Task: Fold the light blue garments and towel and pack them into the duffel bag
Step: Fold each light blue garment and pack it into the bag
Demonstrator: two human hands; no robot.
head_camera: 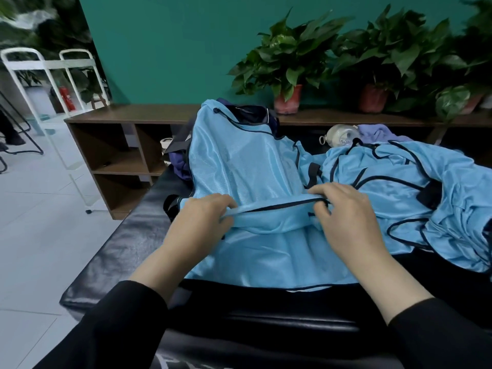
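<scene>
Both hands pinch a fold of a blue vest (239, 161): left hand (205, 219) at its left, right hand (346, 211) at its right, on a black tabletop (111, 251).

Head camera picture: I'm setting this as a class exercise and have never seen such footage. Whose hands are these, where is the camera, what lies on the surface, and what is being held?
There is no machine here. A person wears one wide-angle camera on the head, looking forward and down, so the two bare hands with black sleeves are the wearer's own.

The left hand and the right hand each hold a grip on a folded edge of a light blue garment with dark trim, spread over a black padded surface. A dark blue bag shows from under its far end.

To the right lies a crumpled pile of more light blue garments. Behind it are a clear bottle and a purple cloth.

Further back, potted plants stand on a brown shelf unit against a green wall.
</scene>
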